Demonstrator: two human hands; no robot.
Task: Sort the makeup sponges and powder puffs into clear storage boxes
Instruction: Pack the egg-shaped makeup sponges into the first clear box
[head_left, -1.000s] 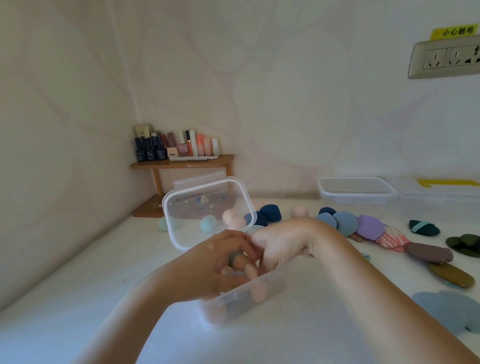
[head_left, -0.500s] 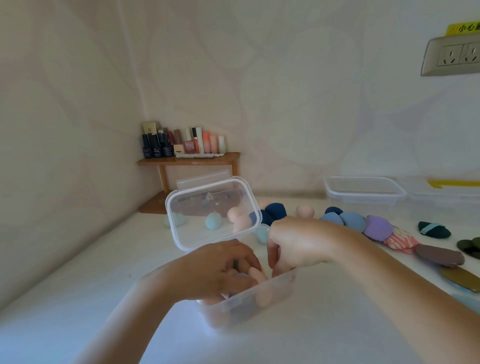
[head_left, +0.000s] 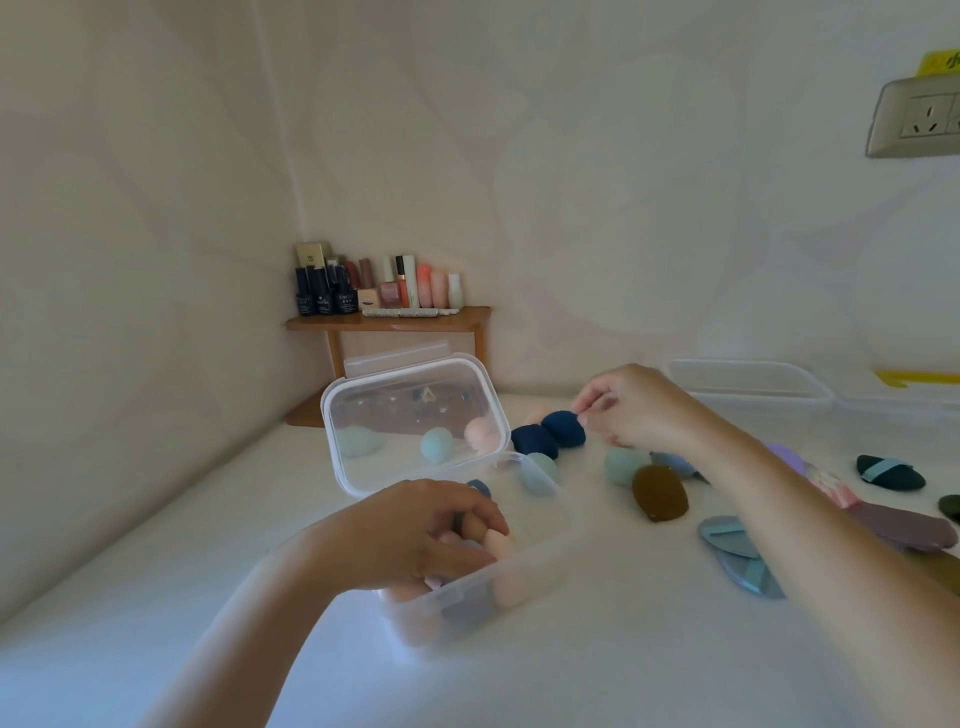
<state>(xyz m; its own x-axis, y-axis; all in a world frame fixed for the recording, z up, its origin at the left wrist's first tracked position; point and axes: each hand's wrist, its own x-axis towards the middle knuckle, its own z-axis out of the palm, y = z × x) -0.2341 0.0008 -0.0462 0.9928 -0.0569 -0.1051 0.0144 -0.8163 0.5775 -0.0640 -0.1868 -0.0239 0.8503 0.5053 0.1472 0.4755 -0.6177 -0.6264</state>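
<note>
A clear storage box (head_left: 519, 577) stands in front of me with its lid (head_left: 415, 415) tipped up behind it; pink sponges (head_left: 511, 584) lie inside. My left hand (head_left: 410, 530) is in the box, fingers curled over a pink sponge (head_left: 498, 543). My right hand (head_left: 639, 405) reaches behind the box and pinches the edge of a navy sponge (head_left: 563, 428), which sits beside a second navy sponge (head_left: 532, 441). Teal sponges (head_left: 621, 465) lie close by. To the right are a brown puff (head_left: 660, 493) and blue puffs (head_left: 737, 556).
More puffs, dark green (head_left: 888, 473) and mauve (head_left: 904, 527), lie at the right edge. Another clear box (head_left: 748, 376) stands against the back wall. A wooden shelf (head_left: 389, 325) with several cosmetic bottles fills the corner. A wall socket (head_left: 914, 119) is at the upper right.
My right hand has left the box and moved back and right to the navy sponge. My left hand has stayed in the box. The view has swung slightly left.
</note>
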